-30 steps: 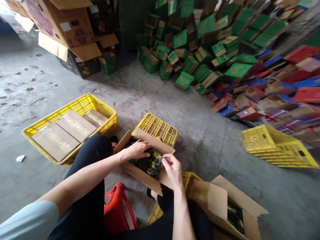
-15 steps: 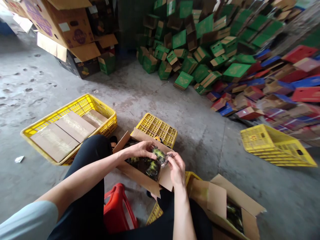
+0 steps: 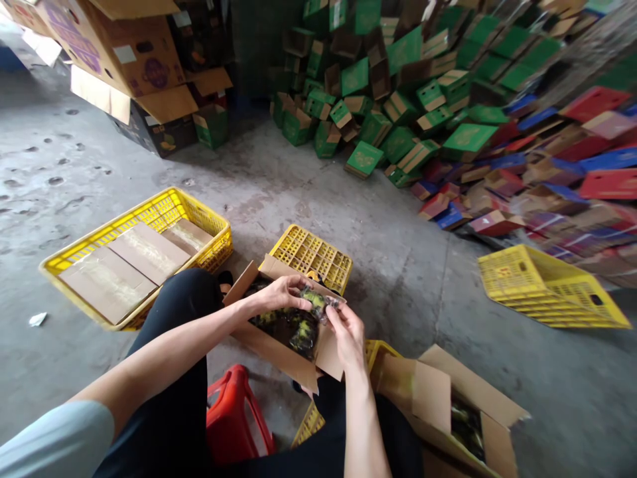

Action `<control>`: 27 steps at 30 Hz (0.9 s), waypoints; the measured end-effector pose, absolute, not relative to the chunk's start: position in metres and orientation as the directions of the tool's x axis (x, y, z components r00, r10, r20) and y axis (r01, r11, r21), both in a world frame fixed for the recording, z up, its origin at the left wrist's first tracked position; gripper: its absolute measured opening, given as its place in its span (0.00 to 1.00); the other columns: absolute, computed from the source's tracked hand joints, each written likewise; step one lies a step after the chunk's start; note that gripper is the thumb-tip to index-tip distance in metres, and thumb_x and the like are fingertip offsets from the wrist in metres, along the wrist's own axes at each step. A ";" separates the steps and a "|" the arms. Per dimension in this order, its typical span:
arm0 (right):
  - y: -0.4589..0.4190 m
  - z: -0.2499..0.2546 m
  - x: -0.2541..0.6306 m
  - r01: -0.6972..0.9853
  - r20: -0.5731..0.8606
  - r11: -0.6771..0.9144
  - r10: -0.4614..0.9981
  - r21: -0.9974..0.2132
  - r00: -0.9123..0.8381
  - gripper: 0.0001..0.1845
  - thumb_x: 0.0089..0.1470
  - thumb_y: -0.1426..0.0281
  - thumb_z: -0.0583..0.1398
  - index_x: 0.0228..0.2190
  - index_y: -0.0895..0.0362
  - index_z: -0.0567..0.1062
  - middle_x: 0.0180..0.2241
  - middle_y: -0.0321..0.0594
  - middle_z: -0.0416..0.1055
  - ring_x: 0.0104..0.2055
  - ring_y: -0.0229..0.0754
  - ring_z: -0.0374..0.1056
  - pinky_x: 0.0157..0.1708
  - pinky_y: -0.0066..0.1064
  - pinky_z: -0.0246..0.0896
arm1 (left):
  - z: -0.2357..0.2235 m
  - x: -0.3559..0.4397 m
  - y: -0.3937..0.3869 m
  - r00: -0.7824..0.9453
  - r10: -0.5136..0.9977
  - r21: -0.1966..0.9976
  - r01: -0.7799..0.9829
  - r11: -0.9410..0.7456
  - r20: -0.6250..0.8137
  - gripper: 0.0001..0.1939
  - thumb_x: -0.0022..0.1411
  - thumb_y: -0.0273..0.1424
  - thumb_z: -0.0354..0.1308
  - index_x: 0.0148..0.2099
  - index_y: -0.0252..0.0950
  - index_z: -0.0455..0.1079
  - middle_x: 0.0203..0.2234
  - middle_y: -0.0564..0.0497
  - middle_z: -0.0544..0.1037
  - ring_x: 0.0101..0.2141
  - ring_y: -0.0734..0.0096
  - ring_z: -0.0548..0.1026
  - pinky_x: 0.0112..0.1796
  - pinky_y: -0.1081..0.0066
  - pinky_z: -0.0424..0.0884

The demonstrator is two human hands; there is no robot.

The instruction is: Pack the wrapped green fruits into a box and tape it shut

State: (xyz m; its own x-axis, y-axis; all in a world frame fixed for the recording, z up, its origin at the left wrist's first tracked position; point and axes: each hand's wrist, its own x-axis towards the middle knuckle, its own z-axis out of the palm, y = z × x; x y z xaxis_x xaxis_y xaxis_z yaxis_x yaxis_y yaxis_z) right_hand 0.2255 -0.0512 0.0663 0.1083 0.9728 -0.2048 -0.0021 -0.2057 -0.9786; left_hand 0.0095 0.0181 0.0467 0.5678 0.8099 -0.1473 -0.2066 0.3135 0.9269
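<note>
Between my two hands is a clear plastic bag of green produce, held above an open cardboard box. My left hand grips its left side with thumb and fingers. On its right end, my right hand pinches the plastic. The exact kind of produce is too small to tell. Inside the box lie several more dark, shiny bags with green contents, partly hidden by my left hand and forearm.
Left stands a yellow crate holding taped cardboard boxes. An upturned yellow crate lies beyond my box. Right is another open box with bagged produce; farther off, a tilted yellow crate. A red stool stands below. Green cartons pile up behind.
My right hand has moved slightly left and inward, closer to my left hand, its thumb now over the bag's end. The bag has shifted a little to the left.
</note>
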 end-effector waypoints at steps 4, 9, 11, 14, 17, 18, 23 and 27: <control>-0.051 0.062 0.227 0.009 -0.164 -0.167 0.977 -0.986 0.137 0.17 0.55 0.55 0.70 0.43 0.51 0.84 0.42 0.41 0.83 0.43 0.48 0.76 0.46 0.37 0.70 | 0.047 0.009 0.018 0.591 0.787 0.897 -0.233 0.375 -0.176 0.43 0.47 0.36 0.81 0.63 0.36 0.72 0.53 0.41 0.79 0.47 0.57 0.79 0.49 0.62 0.71; -0.050 0.062 0.227 -0.024 -0.180 -0.179 0.957 -0.984 0.226 0.19 0.50 0.54 0.72 0.39 0.53 0.85 0.40 0.42 0.83 0.39 0.47 0.76 0.43 0.37 0.71 | 0.046 0.008 0.018 0.610 0.774 0.890 -0.244 0.386 -0.168 0.39 0.49 0.38 0.80 0.62 0.36 0.74 0.49 0.43 0.81 0.48 0.57 0.79 0.49 0.64 0.71; -0.050 0.063 0.227 -0.042 -0.183 -0.178 0.952 -0.983 0.244 0.19 0.49 0.54 0.72 0.38 0.54 0.85 0.39 0.41 0.83 0.39 0.47 0.76 0.43 0.37 0.71 | 0.047 0.007 0.018 0.607 0.777 0.891 -0.243 0.383 -0.169 0.36 0.50 0.40 0.79 0.59 0.35 0.76 0.46 0.44 0.82 0.46 0.57 0.79 0.48 0.65 0.71; -0.049 0.064 0.227 -0.076 -0.194 -0.180 0.949 -0.981 0.249 0.19 0.49 0.54 0.72 0.37 0.54 0.84 0.38 0.40 0.83 0.38 0.46 0.75 0.42 0.36 0.71 | 0.048 0.007 0.018 0.569 0.794 0.887 -0.227 0.402 -0.215 0.32 0.50 0.43 0.79 0.54 0.35 0.79 0.40 0.46 0.83 0.40 0.62 0.80 0.42 0.68 0.72; -0.049 0.064 0.227 -0.088 -0.203 -0.187 0.949 -0.978 0.240 0.19 0.49 0.54 0.73 0.37 0.54 0.84 0.37 0.40 0.82 0.36 0.44 0.74 0.40 0.34 0.71 | 0.049 0.006 0.019 0.519 0.816 0.885 -0.213 0.413 -0.256 0.28 0.49 0.46 0.78 0.46 0.33 0.80 0.34 0.48 0.83 0.34 0.67 0.78 0.37 0.71 0.71; -0.049 0.064 0.226 -0.086 -0.203 -0.187 0.950 -0.979 0.237 0.19 0.48 0.54 0.73 0.36 0.54 0.84 0.36 0.39 0.82 0.35 0.43 0.74 0.39 0.34 0.71 | 0.050 0.006 0.019 0.506 0.822 0.885 -0.215 0.413 -0.260 0.27 0.49 0.47 0.78 0.43 0.33 0.80 0.33 0.49 0.82 0.33 0.69 0.78 0.36 0.71 0.71; -0.049 0.064 0.225 -0.123 -0.230 -0.206 0.943 -0.971 0.241 0.17 0.48 0.55 0.73 0.34 0.54 0.83 0.33 0.37 0.80 0.33 0.41 0.72 0.37 0.32 0.70 | 0.051 0.012 0.018 0.432 0.868 0.878 -0.279 0.388 -0.246 0.29 0.46 0.51 0.78 0.35 0.33 0.74 0.27 0.52 0.77 0.29 0.74 0.73 0.33 0.73 0.70; -0.049 0.070 0.223 -0.132 -0.287 -0.259 0.917 -0.957 0.278 0.18 0.46 0.55 0.74 0.31 0.55 0.82 0.33 0.37 0.80 0.33 0.41 0.72 0.32 0.29 0.68 | 0.049 0.019 0.017 0.331 0.911 0.857 -0.365 0.363 -0.245 0.30 0.47 0.53 0.77 0.36 0.33 0.72 0.29 0.52 0.76 0.29 0.74 0.73 0.34 0.73 0.71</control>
